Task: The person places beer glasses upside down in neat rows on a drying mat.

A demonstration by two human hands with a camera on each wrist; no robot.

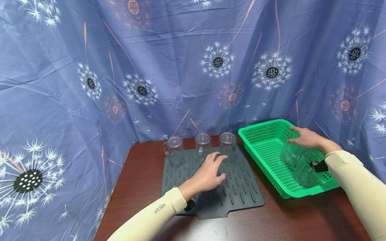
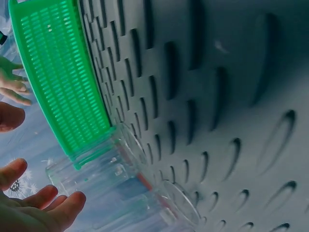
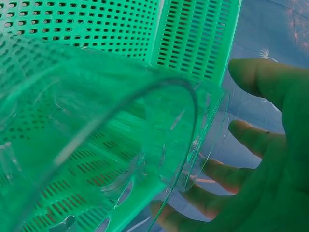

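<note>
Three clear glass mugs stand upside down along the back of a dark grey drying mat: the left mug, the middle mug and the right mug. My left hand hovers over the mat in front of them, fingers spread and holding nothing. Over the green basket, my right hand reaches to a glass mug, thumb and fingers apart around its upper end. In the right wrist view some fingertips show behind the glass; contact is unclear. Nearer me, another glass mug leans in the basket.
A reddish-brown table carries the mat and, to its right, the basket. Behind the table hangs a blue curtain with a dandelion print. The basket's raised rim faces the mat.
</note>
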